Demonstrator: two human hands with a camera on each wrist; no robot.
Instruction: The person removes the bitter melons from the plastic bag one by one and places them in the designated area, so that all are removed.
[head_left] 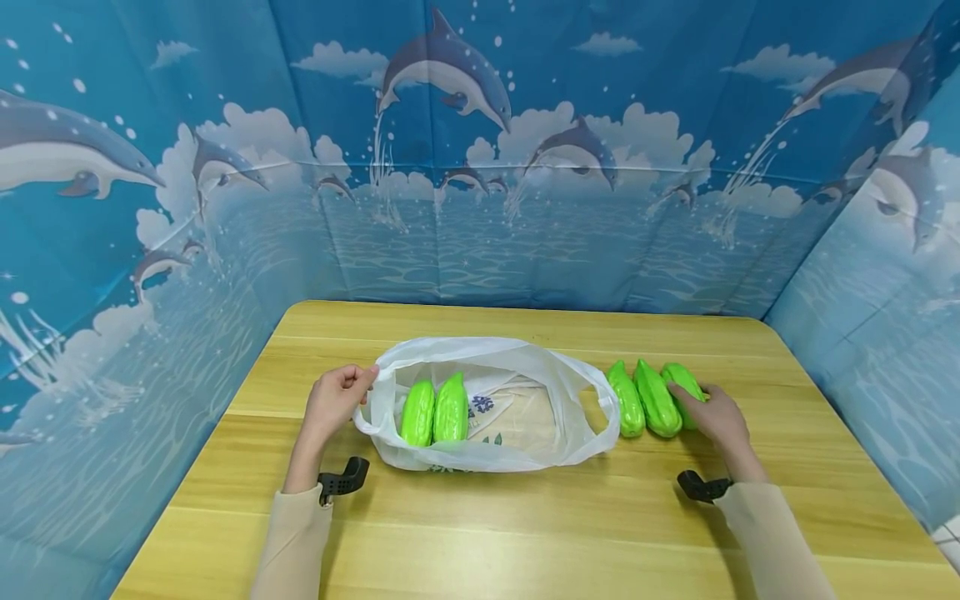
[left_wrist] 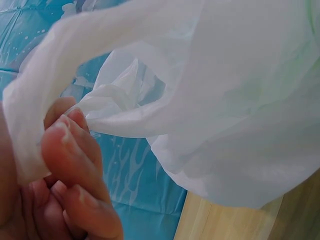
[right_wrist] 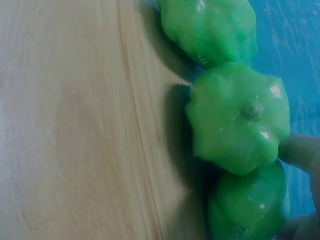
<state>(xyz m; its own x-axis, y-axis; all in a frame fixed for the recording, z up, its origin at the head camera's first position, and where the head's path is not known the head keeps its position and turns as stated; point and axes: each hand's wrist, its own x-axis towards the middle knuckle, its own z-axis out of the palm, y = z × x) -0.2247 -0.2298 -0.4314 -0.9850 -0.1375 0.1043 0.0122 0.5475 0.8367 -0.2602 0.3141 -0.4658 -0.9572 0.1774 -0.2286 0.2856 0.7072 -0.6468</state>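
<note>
A white plastic bag (head_left: 517, 458) lies with its mouth spread wide on the table, and two glossy green bitter melons (head_left: 451, 408) rest side by side inside its left part. My left hand (head_left: 339, 402) holds the bag's left handle; the left wrist view shows the handle loop (left_wrist: 60, 60) running past the curled fingers (left_wrist: 70, 150). To the right of the bag, three more bitter melons stand in a row: a left one (head_left: 626, 400), a middle one (head_left: 657, 400) and a rightmost one (head_left: 681, 385). My right hand (head_left: 716, 415) grips the rightmost bitter melon, its thumb close against the middle one.
The wooden table (head_left: 480, 542) reaches back to a blue dolphin-printed curtain (head_left: 480, 233), which also hangs along both sides. The bag's right handle (head_left: 606, 408) comes close to the left bitter melon of the row. A black wrist camera (head_left: 345, 478) sits on each forearm.
</note>
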